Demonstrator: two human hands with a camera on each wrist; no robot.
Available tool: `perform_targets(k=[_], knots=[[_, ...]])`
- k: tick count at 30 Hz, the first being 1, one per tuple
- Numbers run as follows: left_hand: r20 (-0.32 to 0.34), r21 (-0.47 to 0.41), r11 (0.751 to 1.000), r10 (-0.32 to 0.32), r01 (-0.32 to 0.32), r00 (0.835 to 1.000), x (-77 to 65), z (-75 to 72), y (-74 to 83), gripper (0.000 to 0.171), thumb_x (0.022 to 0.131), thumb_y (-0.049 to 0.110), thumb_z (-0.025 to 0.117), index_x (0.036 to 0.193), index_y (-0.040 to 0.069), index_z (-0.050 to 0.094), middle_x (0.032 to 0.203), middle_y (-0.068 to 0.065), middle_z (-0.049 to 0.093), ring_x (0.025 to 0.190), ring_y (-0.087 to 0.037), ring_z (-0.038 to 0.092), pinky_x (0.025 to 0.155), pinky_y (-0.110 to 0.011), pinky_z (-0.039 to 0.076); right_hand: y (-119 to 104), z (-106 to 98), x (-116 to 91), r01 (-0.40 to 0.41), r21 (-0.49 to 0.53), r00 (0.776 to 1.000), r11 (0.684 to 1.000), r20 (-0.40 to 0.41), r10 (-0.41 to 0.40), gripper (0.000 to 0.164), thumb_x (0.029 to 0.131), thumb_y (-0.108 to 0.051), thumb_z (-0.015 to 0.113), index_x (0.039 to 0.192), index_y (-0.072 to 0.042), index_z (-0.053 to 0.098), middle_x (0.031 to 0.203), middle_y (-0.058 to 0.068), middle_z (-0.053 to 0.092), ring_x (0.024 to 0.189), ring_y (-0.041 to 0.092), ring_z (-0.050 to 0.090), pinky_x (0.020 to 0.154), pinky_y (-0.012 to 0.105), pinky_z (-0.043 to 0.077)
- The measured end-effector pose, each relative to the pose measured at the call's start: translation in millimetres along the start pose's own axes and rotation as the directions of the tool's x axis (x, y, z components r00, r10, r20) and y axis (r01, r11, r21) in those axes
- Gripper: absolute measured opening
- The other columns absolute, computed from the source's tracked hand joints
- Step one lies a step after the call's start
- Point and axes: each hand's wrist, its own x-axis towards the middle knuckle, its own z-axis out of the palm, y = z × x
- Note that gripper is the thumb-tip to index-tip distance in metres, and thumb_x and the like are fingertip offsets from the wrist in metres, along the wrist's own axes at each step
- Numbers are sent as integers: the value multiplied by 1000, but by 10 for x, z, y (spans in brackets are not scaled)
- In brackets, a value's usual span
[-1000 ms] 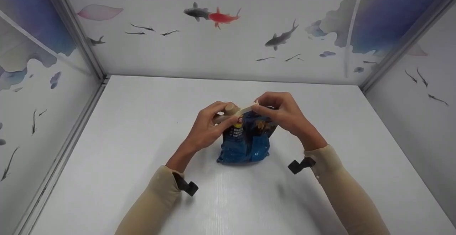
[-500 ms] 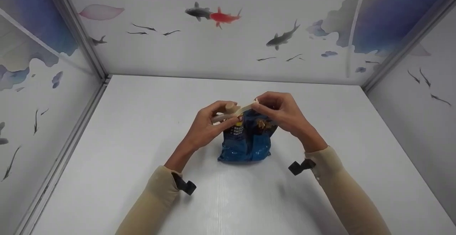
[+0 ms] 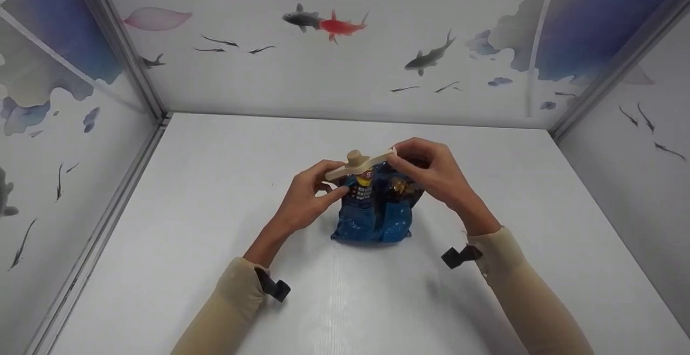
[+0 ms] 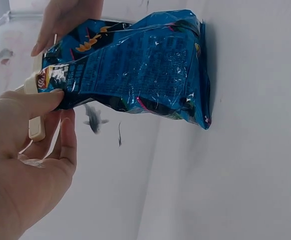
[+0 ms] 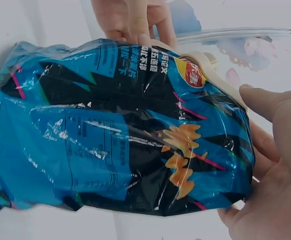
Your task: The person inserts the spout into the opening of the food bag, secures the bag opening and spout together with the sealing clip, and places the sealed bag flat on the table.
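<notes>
A blue and black bag of chips (image 3: 373, 220) stands upright in the middle of the white table. Across its top edge lies a cream bag clip (image 3: 366, 164) with a round knob. My left hand (image 3: 304, 197) pinches the bag's upper left side just below the clip; in the left wrist view its thumb presses on the printed film, close to the clip's free end (image 4: 36, 129). My right hand (image 3: 437, 176) grips the clip's right end, thumb in front. Its other fingers are partly hidden behind the bag (image 5: 100, 135) in the right wrist view.
White panels painted with fish enclose the white table (image 3: 242, 312) at the back and on both sides. A black wrist camera (image 3: 458, 256) sticks out from the right sleeve, another wrist camera (image 3: 276, 289) from the left one.
My left fingers have shifted down and left off the clip's knob, baring its left end, and the thumb sits lower on the bag. The right hand has moved slightly right.
</notes>
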Motion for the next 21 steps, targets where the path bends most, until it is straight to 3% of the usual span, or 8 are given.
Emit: perform_targets(k=[9,17,21], knots=[[-21,0,1000,5,-5,1000,-18,10,-12,36,106,17,73,141,19,68,138,-4,71,123,-19,71,100,-36,61,172,-86,-178,8,-101,999,995,-38,-12,46,101,-35,79,143,-22,66,137,-2,70,127,17,62,116,47,47],[-43,-19,1000,11,-12,999,-45,36,-18,36,107,16,71,142,19,67,139,-5,71,120,-20,73,100,-38,62,430,-67,-457,-95,-60,995,994,-9,95,65,98,-39,82,154,-22,55,139,2,70,125,24,66,114,61,51],[-63,-17,1000,14,-15,998,-52,58,-32,36,107,17,72,142,21,67,139,-3,72,120,-18,74,99,-39,62,544,-23,-579,-124,-70,992,990,21,126,60,100,-41,79,153,-20,58,133,1,74,122,22,69,111,57,55]])
